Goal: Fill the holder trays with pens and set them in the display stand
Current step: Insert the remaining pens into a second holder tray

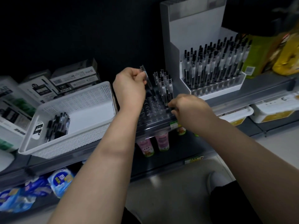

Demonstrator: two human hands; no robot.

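A clear holder tray [153, 115] with rows of round holes sits on the shelf edge at centre. Several black-capped pens [165, 88] stand upright in its far right corner. My left hand [129, 88] is closed on one clear pen [148, 81], which tilts with its tip over the tray's far holes. My right hand [189, 109] grips the tray's right edge by the base of the standing pens. To the right, a white display stand [194, 34] carries a full tray of pens [215, 65]. At the left, a white basket [77, 110] has loose pens [58, 125] in it.
Boxes of stationery [72, 80] are stacked behind the basket. Yellow bottles [286, 50] stand right of the display stand. Pink bottles [161, 141] and blue packets [59, 180] fill the lower shelves. My shoe [216, 180] shows on the floor below.
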